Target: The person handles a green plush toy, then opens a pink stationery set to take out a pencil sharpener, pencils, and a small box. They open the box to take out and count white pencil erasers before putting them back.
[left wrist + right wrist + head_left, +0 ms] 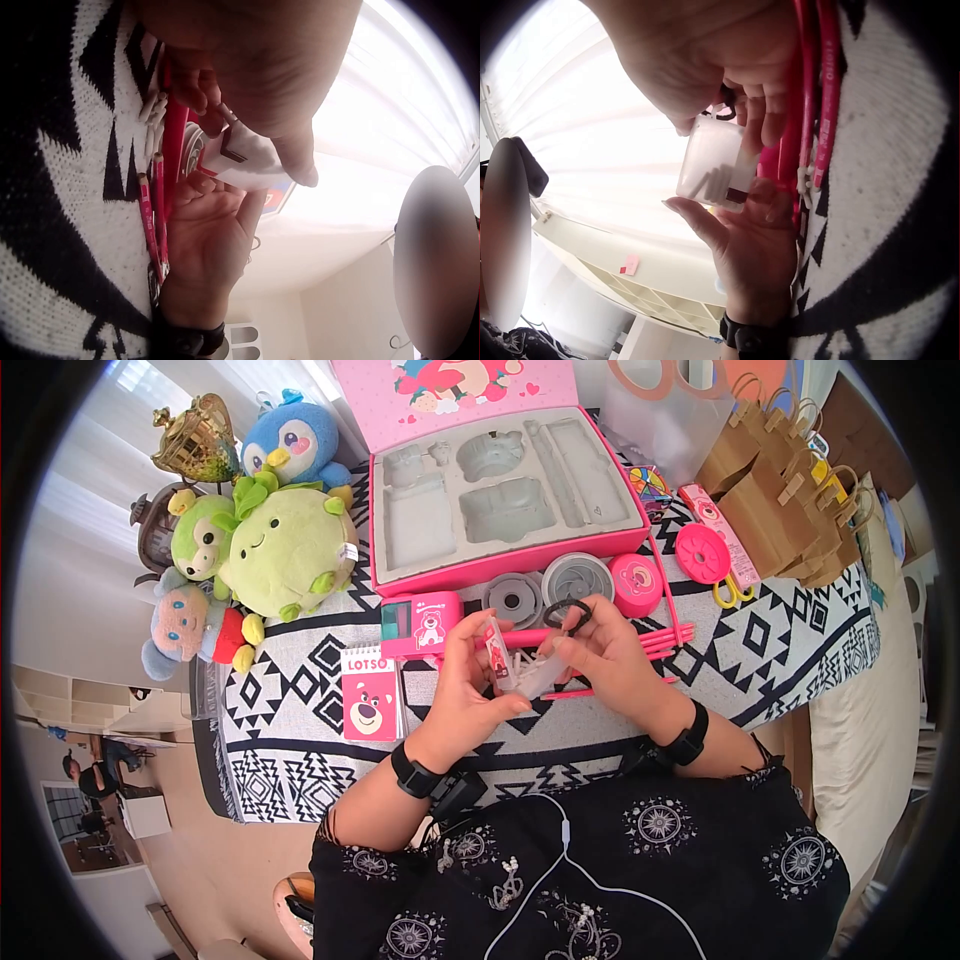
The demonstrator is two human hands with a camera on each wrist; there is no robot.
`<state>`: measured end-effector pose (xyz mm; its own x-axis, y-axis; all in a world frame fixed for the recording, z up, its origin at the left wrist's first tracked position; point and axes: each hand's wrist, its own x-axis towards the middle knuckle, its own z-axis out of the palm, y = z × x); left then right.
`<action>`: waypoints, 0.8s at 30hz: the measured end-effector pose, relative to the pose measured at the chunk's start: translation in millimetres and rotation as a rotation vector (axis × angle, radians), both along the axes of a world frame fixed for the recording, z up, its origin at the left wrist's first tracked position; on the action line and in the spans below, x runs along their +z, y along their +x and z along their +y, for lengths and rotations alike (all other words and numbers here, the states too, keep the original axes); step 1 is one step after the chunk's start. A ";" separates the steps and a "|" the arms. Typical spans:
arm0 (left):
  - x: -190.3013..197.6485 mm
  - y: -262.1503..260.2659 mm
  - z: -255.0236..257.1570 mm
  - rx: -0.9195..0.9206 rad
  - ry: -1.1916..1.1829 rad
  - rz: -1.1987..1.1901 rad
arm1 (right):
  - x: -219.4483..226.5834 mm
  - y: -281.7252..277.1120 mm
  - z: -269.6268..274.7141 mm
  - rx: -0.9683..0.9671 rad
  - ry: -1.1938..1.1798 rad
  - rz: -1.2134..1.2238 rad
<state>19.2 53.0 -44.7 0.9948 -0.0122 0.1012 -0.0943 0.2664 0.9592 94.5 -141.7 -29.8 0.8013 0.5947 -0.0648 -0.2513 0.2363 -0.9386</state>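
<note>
Clear case [541, 676]: centre of the frame, held up between both hands, small white pieces [517, 660] inside.
Left hand [460, 695]: grips the case's left end between fingers and thumb.
Right hand [620, 665]: pinches its right side, a black loop [568, 616] at the fingers.
Just beyond the hands: pink pencils [662, 641] and a grey round part [578, 578].
Left of centre: notebook [370, 702] marked LOTSO, below a pink-and-teal box [430, 628].
Top centre: open pink gift box [468, 573] with a grey moulded tray [455, 485].
Upper left: plush toys [290, 550].
Upper right: brown paper bags [775, 505], yellow-handled scissors [735, 597] below them.
Underneath: black-and-white patterned cloth [300, 695].
</note>
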 end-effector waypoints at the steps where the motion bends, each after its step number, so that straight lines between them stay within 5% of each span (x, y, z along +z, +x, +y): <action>1: -2.2 0.0 2.7 -0.010 0.063 -0.011 | -0.4 0.4 0.1 -0.006 0.004 0.009; 8: -3.3 0.4 4.9 -0.004 0.246 -0.077 | -0.2 1.3 0.4 -0.010 0.029 0.026; 24: 3.3 2.2 -3.6 0.051 0.271 -0.051 | 0.5 3.1 -2.1 0.034 0.092 0.030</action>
<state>21.4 49.4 -41.4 0.9885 0.0042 0.1513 -0.1513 -0.0057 0.9885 97.5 -143.9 -29.3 0.7789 0.6263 -0.0326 -0.2887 0.3119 -0.9052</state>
